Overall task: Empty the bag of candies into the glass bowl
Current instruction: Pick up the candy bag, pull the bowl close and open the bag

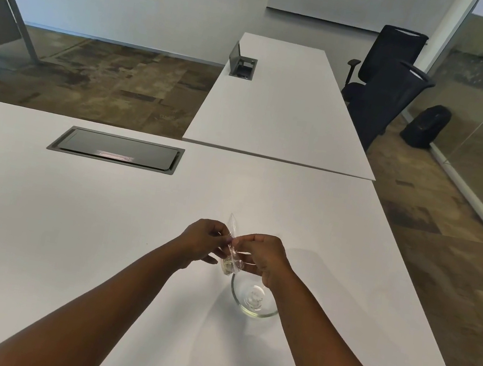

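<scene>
Both hands were raised over the white bench (97, 222). The left hand (202, 240) and right hand (265, 259) met at a small clear bag (232, 250), fingers of each pressed together in a pinch on the film near its upper part. The bag hung just above and beyond the far rim of the glass bowl (255, 298), which stood on the bench beneath the right wrist. The bag looked very light, thin, limp and probably slick; it would likely crumple under any squeeze, so the edges of the mouth seemed the place to hold, each side taken separately and pulled apart, the weighted bottom left free. The candies (228, 267) sat bunched in the lowest corner, pale and small; count and kind could not be made out. Whether the bag's mouth was open or sealed could not be told, the film being almost invisible against the bench. The right forearm covered part of the bowl's rim. The bowl appeared empty, though glare blurred its base.
</scene>
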Demonstrator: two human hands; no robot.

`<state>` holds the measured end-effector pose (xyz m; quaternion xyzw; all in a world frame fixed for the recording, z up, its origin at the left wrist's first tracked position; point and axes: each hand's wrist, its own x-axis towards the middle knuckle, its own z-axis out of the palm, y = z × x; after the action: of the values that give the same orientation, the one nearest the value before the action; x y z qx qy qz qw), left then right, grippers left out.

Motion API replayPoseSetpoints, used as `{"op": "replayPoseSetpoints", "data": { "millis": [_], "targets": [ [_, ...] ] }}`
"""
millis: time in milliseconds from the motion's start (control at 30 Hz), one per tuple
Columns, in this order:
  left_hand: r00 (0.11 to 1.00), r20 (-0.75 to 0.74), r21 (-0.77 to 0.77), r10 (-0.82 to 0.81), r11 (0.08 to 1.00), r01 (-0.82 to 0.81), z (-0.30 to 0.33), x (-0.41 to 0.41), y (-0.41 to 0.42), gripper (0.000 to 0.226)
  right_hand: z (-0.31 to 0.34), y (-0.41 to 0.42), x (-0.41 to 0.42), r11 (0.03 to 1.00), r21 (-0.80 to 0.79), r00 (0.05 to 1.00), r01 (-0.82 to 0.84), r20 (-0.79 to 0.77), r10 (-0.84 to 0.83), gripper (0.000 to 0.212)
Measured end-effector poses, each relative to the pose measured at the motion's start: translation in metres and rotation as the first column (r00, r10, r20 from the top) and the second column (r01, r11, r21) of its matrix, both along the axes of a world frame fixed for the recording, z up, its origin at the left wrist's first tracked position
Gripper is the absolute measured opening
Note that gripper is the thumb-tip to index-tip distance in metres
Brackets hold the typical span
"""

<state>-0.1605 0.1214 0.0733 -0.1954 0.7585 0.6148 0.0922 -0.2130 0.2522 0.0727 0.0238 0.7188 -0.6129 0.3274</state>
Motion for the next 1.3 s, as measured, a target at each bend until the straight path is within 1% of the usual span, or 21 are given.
{"op": "replayPoseSetpoints", "data": {
  "millis": [100,233,333,433,733,833,933,1067,1133,1200,1300],
  "targets": [
    [1.0,-0.003,0.055,0.008,0.998,-0.008,0.001,-0.002,0.001,0.029,0.001,0.0,-0.001,0.999,-0.051,0.999,0.011,0.037,-0.009,0.022],
    [1.0,0.0,0.2,0.022,0.98,-0.022,0.0,-0.002,0.0,0.029,0.001,0.001,0.001,0.984,-0.176,0.993,0.022,0.117,-0.001,0.021],
    [0.999,0.014,0.338,0.032,0.941,-0.035,-0.002,-0.001,-0.002,0.027,0.001,0.001,0.002,0.968,-0.247,0.985,0.047,0.172,-0.004,0.018],
    [0.998,0.04,0.442,0.048,0.895,-0.06,-0.004,-0.002,-0.003,0.026,0.0,0.001,0.003,0.954,-0.296,0.977,0.048,0.211,0.016,0.02],
    [0.996,0.045,0.544,0.083,0.834,-0.094,-0.009,-0.002,-0.002,0.028,0.002,0.005,0.004,0.923,-0.373,0.954,0.094,0.297,0.023,0.028],
    [0.99,0.058,0.505,0.128,0.852,-0.139,-0.006,-0.003,0.001,0.028,0.004,0.004,0.004,0.939,-0.333,0.966,0.085,0.258,0.004,0.026],
    [0.982,0.068,0.355,0.178,0.915,-0.191,-0.001,-0.006,0.005,0.025,0.005,0.002,0.004,0.977,-0.206,0.99,0.056,0.136,-0.028,0.022],
    [0.985,0.05,0.193,0.167,0.966,-0.173,0.002,-0.009,0.006,0.028,0.006,0.001,0.003,0.994,-0.102,0.999,0.039,0.001,-0.039,0.022],
    [0.983,0.041,0.119,0.181,0.975,-0.185,0.001,-0.01,0.006,0.031,0.007,0.0,0.004,0.998,-0.051,0.997,0.043,-0.063,-0.046,0.021],
    [0.976,0.031,0.038,0.216,0.975,-0.217,-0.001,-0.012,0.006,0.031,0.007,0.0,0.004,0.997,0.037,0.986,0.062,-0.156,-0.055,0.02],
    [0.969,-0.005,-0.11,0.248,0.963,-0.247,-0.005,-0.013,0.007,0.033,0.006,-0.001,0.003,0.977,0.195,0.944,0.092,-0.33,-0.023,0.008]
  ]
}}
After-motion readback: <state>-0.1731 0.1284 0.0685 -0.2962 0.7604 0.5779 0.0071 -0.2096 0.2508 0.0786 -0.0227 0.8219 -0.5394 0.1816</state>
